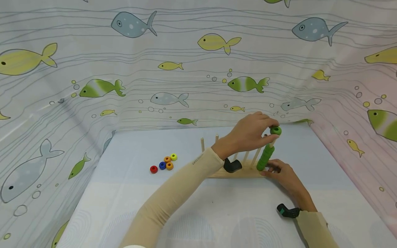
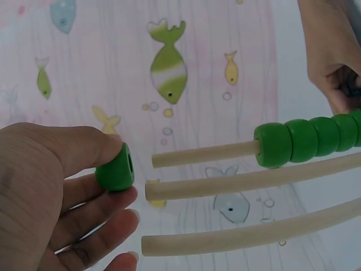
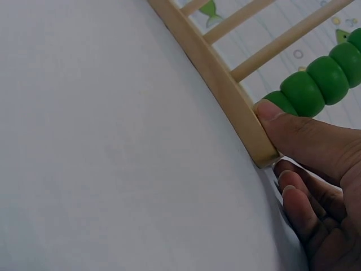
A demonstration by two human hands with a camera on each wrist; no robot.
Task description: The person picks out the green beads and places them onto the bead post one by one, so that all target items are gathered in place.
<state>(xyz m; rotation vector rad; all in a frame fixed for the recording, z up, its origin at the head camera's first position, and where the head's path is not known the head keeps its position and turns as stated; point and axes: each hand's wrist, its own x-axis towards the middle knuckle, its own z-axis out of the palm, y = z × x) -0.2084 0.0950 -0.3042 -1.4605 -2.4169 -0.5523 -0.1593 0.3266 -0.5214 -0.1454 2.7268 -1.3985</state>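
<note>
My left hand [image 1: 249, 133] pinches a green bead [image 2: 114, 169] between thumb and fingers, above the rightmost peg of a wooden peg rack. In the left wrist view, a gap separates the bead from the bare tip of that peg [image 2: 203, 153]. Lower on the same peg sits a stack of green beads [image 1: 265, 157]. My right hand [image 1: 286, 177] grips the right end of the wooden base [image 3: 223, 90], thumb on top and fingers curled at its end. The neighbouring pegs [image 2: 242, 179] in view carry no beads.
Several loose beads lie left of the rack, among them a red bead [image 1: 153, 169], a blue bead [image 1: 162, 165] and a yellow bead [image 1: 174, 157]. A fish-patterned curtain [image 1: 173, 82] surrounds the white table [image 1: 198, 213] at the back and sides.
</note>
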